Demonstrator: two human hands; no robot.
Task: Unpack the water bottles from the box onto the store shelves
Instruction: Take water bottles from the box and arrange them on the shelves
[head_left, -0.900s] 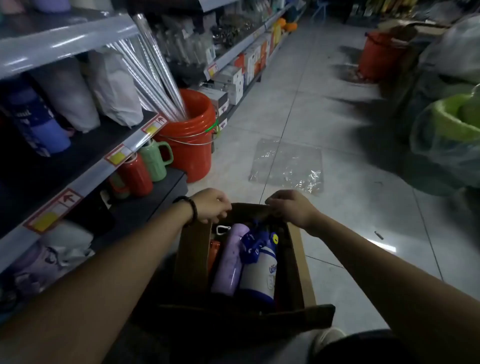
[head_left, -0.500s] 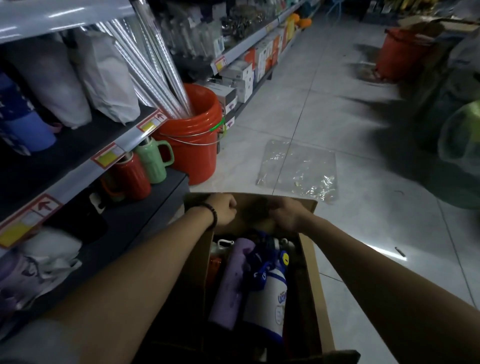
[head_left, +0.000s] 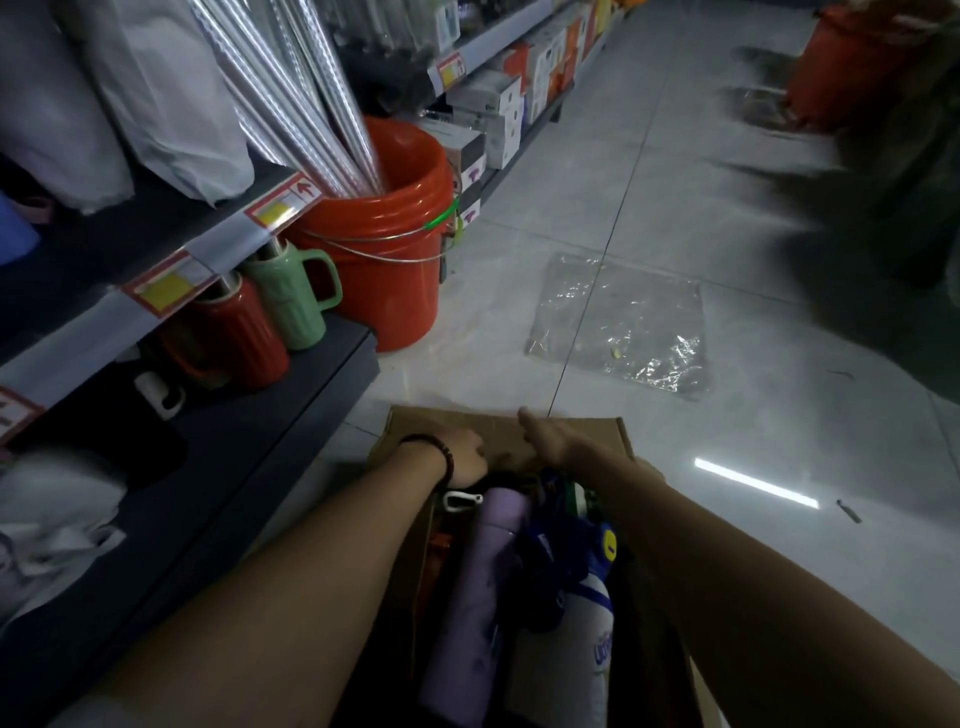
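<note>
An open cardboard box (head_left: 582, 431) sits low in front of me, beside the shelving. Inside lie a lilac bottle (head_left: 478, 597), a white and blue bottle (head_left: 576, 639) and something orange (head_left: 441, 545) by the left wall. My left hand (head_left: 462, 457), with a dark bracelet on the wrist, curls over the box's far rim. On the far flap rests my right hand (head_left: 550, 441), thumb up and fingers spread, holding nothing. The dark bottom shelf (head_left: 260, 441) lies to the left of the box.
A red mug (head_left: 244, 338) and a green mug (head_left: 296, 296) stand on the bottom shelf. An orange bucket (head_left: 384, 249) of silver rolls stands on the floor past the shelf end. A clear plastic bag (head_left: 623, 327) lies on the tiles ahead. Boxed goods (head_left: 498, 119) line the far shelves.
The box has come down closer to the floor and my view has tipped forward. Its far flap now lies folded outward. My right hand has let go of the rim and flattened.
</note>
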